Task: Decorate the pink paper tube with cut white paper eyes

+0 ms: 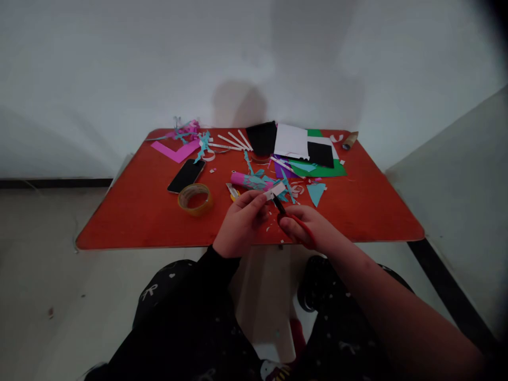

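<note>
Between the fingertips of my left hand [246,218] is a small piece of white paper [278,189]. My right hand [307,226] is closed round the red handles of a pair of scissors [279,205]. The dark blades meet the paper close to my left fingertips; how far apart they stand is too small to tell. Just beyond my hands lies a pink tube [239,179] partly covered in torn light-blue paper [257,183]. A yellow utility knife [234,192] rests beside my left hand, partly hidden by it.
On the red table [130,222] are a roll of tape [195,200], a phone [186,176], white sticks [234,140], a pink paper piece [177,153], black, white and green sheets [291,141], a blue triangle [316,193] and a cardboard tube [350,140]. A wall stands behind.
</note>
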Available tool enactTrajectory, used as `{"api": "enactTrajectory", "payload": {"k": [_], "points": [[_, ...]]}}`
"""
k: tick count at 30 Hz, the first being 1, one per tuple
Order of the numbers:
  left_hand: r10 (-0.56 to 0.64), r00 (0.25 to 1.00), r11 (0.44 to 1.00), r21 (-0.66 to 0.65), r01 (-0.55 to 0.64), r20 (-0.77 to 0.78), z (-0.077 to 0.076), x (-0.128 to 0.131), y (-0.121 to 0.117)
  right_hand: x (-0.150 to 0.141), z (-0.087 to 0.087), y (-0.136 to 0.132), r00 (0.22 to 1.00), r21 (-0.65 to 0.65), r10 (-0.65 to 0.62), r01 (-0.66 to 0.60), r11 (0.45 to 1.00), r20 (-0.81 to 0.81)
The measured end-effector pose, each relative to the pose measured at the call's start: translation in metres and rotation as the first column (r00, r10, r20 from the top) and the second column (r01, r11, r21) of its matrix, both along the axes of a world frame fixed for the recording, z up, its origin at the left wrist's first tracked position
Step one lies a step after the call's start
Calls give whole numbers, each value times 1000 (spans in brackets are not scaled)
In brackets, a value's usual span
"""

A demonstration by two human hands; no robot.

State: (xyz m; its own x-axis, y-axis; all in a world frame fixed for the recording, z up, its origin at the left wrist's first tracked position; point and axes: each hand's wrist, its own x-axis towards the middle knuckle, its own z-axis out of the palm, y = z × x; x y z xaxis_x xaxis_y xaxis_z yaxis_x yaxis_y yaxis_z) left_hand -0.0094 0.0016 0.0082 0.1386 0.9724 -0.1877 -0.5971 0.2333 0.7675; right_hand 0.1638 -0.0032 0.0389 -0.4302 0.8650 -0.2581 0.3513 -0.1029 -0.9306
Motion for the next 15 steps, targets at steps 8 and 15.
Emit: {"api": "enactTrajectory", "payload": {"k": [8,15], "points": [[-5,1000,1000,7,5,8,-2,-2,0,1,-6,1,1000,17,-3,4,1000,-21],[9,1000,1000,-2,-9,-2,-1,-1,1,-1,-3,4,1000,31,-7,7,999,16]]}}
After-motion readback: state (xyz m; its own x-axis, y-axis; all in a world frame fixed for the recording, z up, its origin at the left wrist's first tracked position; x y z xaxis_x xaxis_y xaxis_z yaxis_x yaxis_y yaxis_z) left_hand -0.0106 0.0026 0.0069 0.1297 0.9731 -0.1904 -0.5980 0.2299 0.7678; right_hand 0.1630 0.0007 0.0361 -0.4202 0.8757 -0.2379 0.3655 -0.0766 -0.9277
